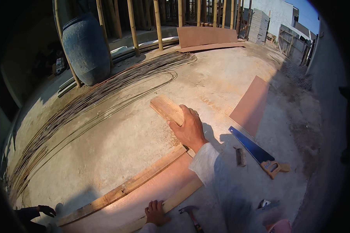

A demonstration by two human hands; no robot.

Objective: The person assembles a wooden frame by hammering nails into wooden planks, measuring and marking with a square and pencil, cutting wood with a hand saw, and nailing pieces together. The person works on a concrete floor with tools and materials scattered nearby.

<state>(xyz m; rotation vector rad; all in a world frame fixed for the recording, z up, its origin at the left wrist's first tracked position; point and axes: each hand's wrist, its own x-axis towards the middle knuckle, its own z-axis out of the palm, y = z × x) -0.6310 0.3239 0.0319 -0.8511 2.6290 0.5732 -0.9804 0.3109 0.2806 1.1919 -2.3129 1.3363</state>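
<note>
My right hand [189, 128] is closed around a short wooden block [166, 107], thumb on the near side and fingers over the far side. Below it lies a reddish plywood strip [155, 190] edged by two long wooden battens. The far batten [122, 189] ends just under my right wrist, with sawdust on the concrete beyond it. At the near batten [182, 195], my left hand [156, 213] grips over the wood with its fingers bent onto the panel side. A claw hammer [191, 217] lies close to the right of that hand.
A blue handsaw [254, 149] and a small wood offcut [240, 157] lie to the right, near a plywood piece [252, 103]. Long steel rods [89, 97] stretch across the left, past a blue barrel [86, 48]. Another person's dark-gloved hand [46, 211] shows at the lower left.
</note>
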